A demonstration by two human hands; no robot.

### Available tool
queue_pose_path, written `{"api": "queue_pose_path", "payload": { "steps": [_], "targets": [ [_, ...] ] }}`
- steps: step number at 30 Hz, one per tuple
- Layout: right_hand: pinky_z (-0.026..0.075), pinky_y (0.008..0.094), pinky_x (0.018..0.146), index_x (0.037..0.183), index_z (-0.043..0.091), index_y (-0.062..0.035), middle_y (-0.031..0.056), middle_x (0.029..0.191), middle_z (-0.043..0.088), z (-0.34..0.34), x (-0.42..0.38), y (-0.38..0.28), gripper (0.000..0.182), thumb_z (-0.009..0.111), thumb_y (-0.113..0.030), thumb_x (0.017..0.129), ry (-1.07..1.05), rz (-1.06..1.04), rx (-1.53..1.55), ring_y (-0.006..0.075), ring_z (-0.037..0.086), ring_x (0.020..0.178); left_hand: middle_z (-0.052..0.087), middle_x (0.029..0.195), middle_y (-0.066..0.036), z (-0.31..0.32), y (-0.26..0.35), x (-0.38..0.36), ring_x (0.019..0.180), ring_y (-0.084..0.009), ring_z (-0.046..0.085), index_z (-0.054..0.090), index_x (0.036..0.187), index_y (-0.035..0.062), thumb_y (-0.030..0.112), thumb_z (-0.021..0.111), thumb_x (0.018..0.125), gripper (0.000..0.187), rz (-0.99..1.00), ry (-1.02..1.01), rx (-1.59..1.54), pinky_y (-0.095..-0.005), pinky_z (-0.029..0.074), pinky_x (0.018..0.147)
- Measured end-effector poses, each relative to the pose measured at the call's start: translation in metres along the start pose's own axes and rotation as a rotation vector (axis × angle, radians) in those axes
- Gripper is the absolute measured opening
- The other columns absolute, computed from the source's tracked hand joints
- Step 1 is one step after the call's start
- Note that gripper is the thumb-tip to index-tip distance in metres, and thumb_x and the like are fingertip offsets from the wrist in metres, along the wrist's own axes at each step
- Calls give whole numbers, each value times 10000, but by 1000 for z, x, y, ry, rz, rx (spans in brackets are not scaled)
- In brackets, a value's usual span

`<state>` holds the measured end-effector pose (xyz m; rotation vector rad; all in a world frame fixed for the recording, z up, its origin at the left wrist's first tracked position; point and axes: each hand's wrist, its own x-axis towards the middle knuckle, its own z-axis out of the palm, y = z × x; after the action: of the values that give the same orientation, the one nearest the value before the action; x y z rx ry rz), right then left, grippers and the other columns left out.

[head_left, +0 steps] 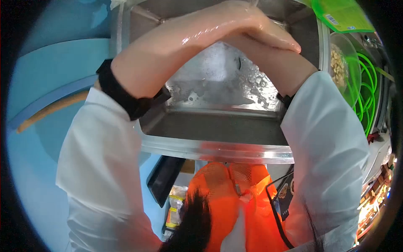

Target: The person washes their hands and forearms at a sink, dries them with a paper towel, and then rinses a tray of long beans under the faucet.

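Observation:
My left hand [270, 31] looks wet and lies over my right forearm [277, 67], its fingers together and curved around it. My left forearm [168, 52] glistens and crosses above a metal sink [210, 128]. My right arm runs up and left beneath the left one, and the right hand is hidden there, so its fingers do not show. A black band [121, 92] sits round the left forearm near the pushed-up white sleeve. Wet patches and suds [210, 63] cover the sink bottom, with a small dark curved thing [239, 63] among them.
A bright green plastic item [342, 14] with a label hangs over the sink's right corner. Beside it stand a clear bowl [338, 63] with pale pieces and a coiled green hose [367, 90]. Left is a blue surface [63, 63]. Below, an orange vest [214, 189] covers my front.

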<state>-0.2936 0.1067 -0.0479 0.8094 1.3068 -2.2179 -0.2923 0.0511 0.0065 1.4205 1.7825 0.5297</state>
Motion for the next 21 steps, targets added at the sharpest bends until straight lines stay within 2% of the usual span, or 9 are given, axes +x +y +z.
{"api": "queue_pose_path", "payload": {
  "steps": [3, 5, 6, 9, 12, 15, 18, 21],
  "targets": [
    [535, 399, 723, 968, 529, 52, 174, 930, 607, -9, -11, -1, 344, 369, -243, 898, -23, -75, -427, 302, 623, 828, 613, 868, -224, -3, -2, -3, 849, -354, 573, 590, 874, -39, 406, 373, 921, 497, 11, 43, -97, -384, 443, 724],
    [535, 398, 723, 964, 532, 53, 175, 926, 608, -11, -18, 0, 348, 368, -246, 898, -30, -102, -582, 302, 624, 826, 615, 871, -218, -1, -1, -3, 853, -347, 575, 588, 889, -41, 403, 372, 925, 494, 21, 66, -169, -373, 442, 727],
    [535, 398, 723, 961, 533, 53, 176, 925, 608, -12, -21, 0, 350, 368, -248, 899, -35, -110, -627, 302, 624, 825, 616, 873, -215, -1, 3, -5, 856, -344, 575, 587, 896, -41, 401, 371, 927, 493, 24, 74, -207, -367, 442, 729],
    [535, 396, 722, 954, 538, 55, 179, 919, 609, -13, -26, 2, 356, 367, -253, 900, -38, -132, -682, 303, 625, 821, 624, 988, -182, -5, 10, -23, 887, -371, 584, 659, 958, 45, 503, 322, 894, 573, 59, 189, -46, -447, 448, 786],
    [535, 394, 722, 947, 542, 56, 181, 913, 610, -15, -30, 3, 362, 367, -258, 901, -45, -145, -685, 304, 626, 818, 629, 970, -168, -10, 25, -38, 865, -350, 597, 666, 957, 69, 431, 439, 875, 435, -37, 260, 39, -438, 454, 782],
    [536, 393, 721, 940, 546, 57, 184, 907, 611, -18, -32, 4, 369, 366, -263, 902, -48, -138, -660, 305, 627, 814, 512, 622, -254, -20, 30, -45, 596, -328, 533, 533, 627, -34, 411, 340, 911, 562, 92, 267, -169, -427, 402, 630],
    [536, 391, 721, 933, 550, 58, 187, 901, 612, -22, -34, 4, 376, 365, -268, 904, -57, -129, -639, 305, 628, 811, 449, 536, -202, -27, 38, -49, 500, -295, 430, 469, 581, -35, 395, 329, 915, 562, 59, 227, -190, -411, 367, 559],
    [536, 389, 720, 926, 555, 59, 189, 895, 613, -24, -34, 5, 383, 365, -272, 905, -69, -130, -623, 306, 629, 807, 427, 509, -180, -25, 33, -44, 470, -285, 389, 446, 565, -33, 383, 329, 916, 556, 106, 238, -170, -408, 348, 531]
  ]
}}
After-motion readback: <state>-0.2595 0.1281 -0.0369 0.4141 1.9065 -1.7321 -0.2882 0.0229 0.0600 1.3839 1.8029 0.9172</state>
